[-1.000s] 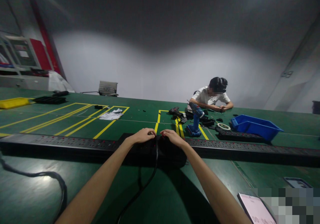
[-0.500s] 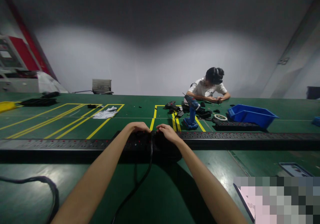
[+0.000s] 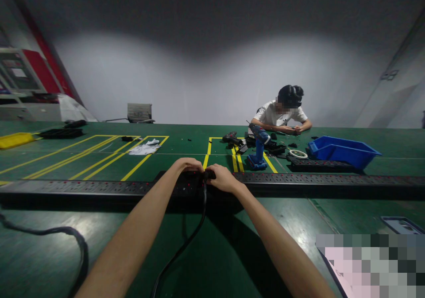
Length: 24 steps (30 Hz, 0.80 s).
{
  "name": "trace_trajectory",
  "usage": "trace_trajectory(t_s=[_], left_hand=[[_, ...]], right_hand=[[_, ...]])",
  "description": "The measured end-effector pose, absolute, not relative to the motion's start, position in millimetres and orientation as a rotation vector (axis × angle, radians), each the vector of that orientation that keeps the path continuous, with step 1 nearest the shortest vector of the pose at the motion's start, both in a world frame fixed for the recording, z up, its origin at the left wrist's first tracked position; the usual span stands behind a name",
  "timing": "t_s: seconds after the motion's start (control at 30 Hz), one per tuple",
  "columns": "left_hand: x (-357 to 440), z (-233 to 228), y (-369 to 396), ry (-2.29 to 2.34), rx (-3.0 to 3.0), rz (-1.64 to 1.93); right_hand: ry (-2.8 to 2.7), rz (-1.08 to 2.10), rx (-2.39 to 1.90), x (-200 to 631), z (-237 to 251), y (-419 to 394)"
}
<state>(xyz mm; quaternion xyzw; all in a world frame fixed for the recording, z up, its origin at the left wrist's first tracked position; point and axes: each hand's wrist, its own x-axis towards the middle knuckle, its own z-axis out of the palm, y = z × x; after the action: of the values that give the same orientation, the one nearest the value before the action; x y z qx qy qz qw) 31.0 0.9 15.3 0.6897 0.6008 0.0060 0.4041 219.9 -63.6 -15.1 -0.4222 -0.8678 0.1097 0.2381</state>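
A black power cable [image 3: 201, 218] rises from the table's near side to a dark plug-like end [image 3: 208, 174] over a black socket strip [image 3: 184, 189]. My right hand [image 3: 221, 177] is closed around that end, thumb and fingers bent together. My left hand [image 3: 190, 164] arches over the strip from the left, its curled fingertips meeting at the same cable end. Whatever sits under the left fingers is hidden. Both hands are at the middle of a long black strip of sockets [image 3: 99, 187] with small red marks, which runs across the table.
A blue cordless drill [image 3: 257, 149] stands upright beyond my right hand, with loose black parts, a tape ring [image 3: 298, 154] and a blue bin [image 3: 345, 151] near it. White papers [image 3: 144, 148] lie beyond the left. A co-worker [image 3: 282, 112] leans on the far edge. Another cable [image 3: 66, 230] lies lower left.
My right hand has closed in from the right around the cable's end, its fingers now more bent. My left fingertips stay beside it. The whole view has shifted slightly.
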Motion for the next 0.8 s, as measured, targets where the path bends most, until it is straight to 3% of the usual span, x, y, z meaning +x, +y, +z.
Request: trace_trajectory(t_s=[0.17, 0.3, 0.43, 0.63, 0.8], left_hand=[[30, 10, -2, 1.543, 1.602, 0.048], [27, 0, 0, 1.560, 1.585, 0.134], [23, -6, 2, 1.568, 1.604, 0.187], [22, -4, -3, 1.570, 1.595, 0.226], [22, -2, -4, 1.621, 1.645, 0.264]], right_hand=[[-2.539, -0.051, -1.184, 209, -5, -74], [-2.584, -0.077, -1.182, 207, -3, -76], [-2.496, 0.087, -1.175, 209, -6, -72], [-2.214, 0.678, -1.072, 219, -12, -57], [-2.053, 0.747, -1.141, 214, -18, -53]])
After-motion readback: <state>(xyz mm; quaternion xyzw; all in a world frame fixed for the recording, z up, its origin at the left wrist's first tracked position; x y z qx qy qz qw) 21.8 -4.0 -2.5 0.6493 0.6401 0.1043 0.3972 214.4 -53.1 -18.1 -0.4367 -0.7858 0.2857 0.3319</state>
